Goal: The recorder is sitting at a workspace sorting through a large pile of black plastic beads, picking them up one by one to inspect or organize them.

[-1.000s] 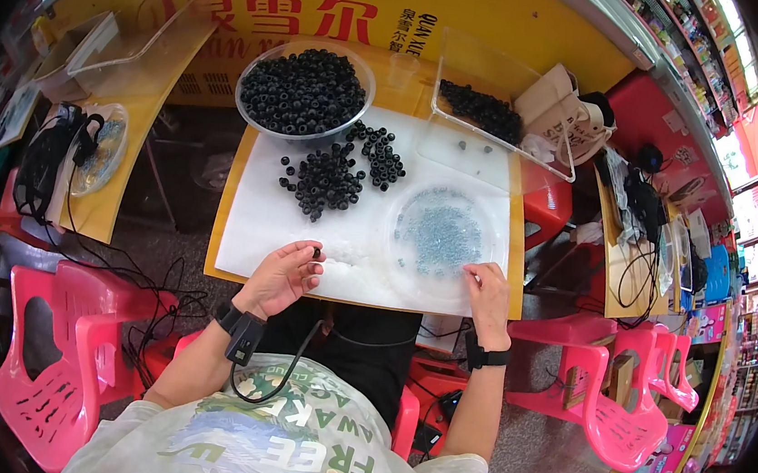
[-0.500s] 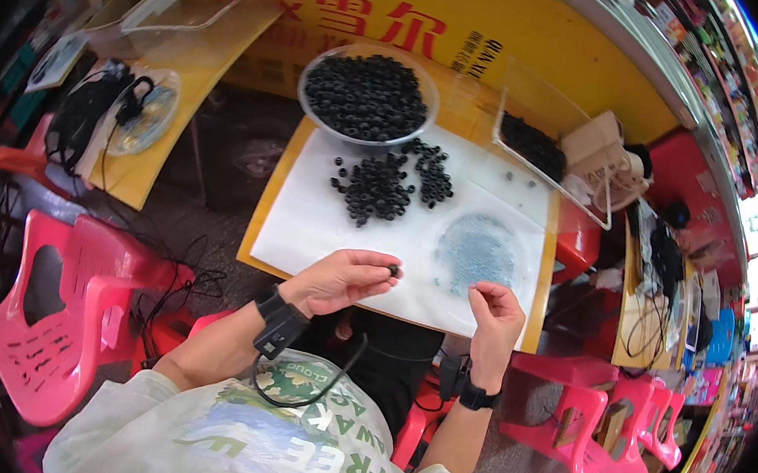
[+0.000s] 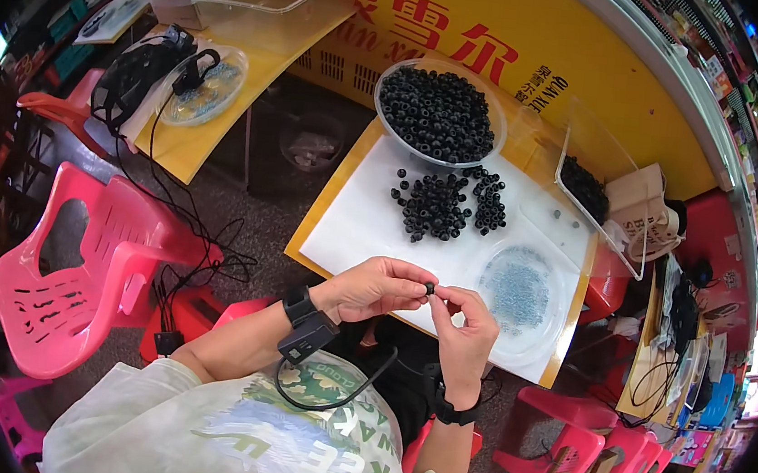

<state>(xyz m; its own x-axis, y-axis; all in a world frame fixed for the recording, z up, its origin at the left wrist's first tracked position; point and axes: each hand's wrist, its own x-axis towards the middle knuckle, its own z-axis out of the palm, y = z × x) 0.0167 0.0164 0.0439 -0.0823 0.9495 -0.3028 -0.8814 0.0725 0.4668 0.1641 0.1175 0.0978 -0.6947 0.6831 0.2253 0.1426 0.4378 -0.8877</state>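
My left hand [image 3: 383, 292] pinches a small black bead-like piece [image 3: 430, 289] between thumb and fingertips, just off the table's front edge. Against its right side my right hand [image 3: 466, 325] is closed in a pinch; whatever sits between those fingertips is too small to make out. Beyond my hands, a loose pile of similar black pieces [image 3: 435, 207] lies on the white table sheet [image 3: 348, 224]. A clear round bowl [image 3: 501, 139] behind the pile is heaped with more of them. To the right, a shallow clear dish [image 3: 564, 304] holds many tiny pale-blue bits.
A clear bin [image 3: 613, 227] of black pieces stands at the back right, beside a beige bag [image 3: 653, 228]. On a side table [image 3: 215, 143] at left sit a dish and black cables. Pink chairs [image 3: 64, 288] flank me, with cables on the floor.
My hands were apart; the right has come in from beside the blue dish to meet the left at the black piece. The whole view has shifted.
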